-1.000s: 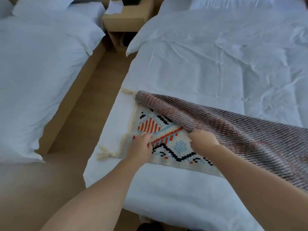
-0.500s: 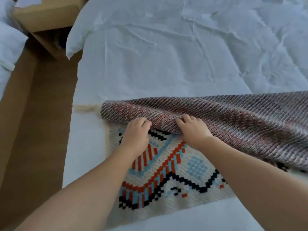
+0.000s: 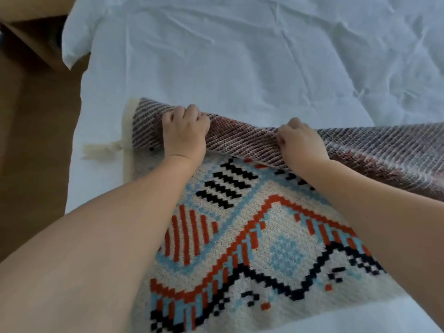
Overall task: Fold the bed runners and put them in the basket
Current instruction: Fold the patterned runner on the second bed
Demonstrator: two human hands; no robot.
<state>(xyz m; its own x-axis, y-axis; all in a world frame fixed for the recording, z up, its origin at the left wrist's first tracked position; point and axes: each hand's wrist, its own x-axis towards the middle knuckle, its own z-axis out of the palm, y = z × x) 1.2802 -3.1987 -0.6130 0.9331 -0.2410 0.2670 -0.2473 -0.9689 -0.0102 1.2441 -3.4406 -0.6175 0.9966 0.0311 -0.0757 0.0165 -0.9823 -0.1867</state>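
A woven bed runner (image 3: 276, 236) lies across the foot of the white bed (image 3: 240, 68). Its face is cream with red, blue and black patterns. Its far long edge is turned back toward me, showing a brownish striped underside (image 3: 242, 138). My left hand (image 3: 185, 133) grips that folded edge near the runner's left end, fingers curled over it. My right hand (image 3: 300, 143) pinches the same edge further right. A cream tassel (image 3: 101, 147) sticks out at the left corner. No basket is in view.
The bed's left edge drops to a brown floor (image 3: 36, 152). A wooden nightstand (image 3: 31, 32) stands at the top left, beside a hanging corner of the white duvet (image 3: 72, 44). The rumpled duvet covers the bed beyond the runner.
Both hands have slid up and apart along the folded edge, carrying it further across the bed. More of the patterned face is uncovered, and my view has moved closer and down.
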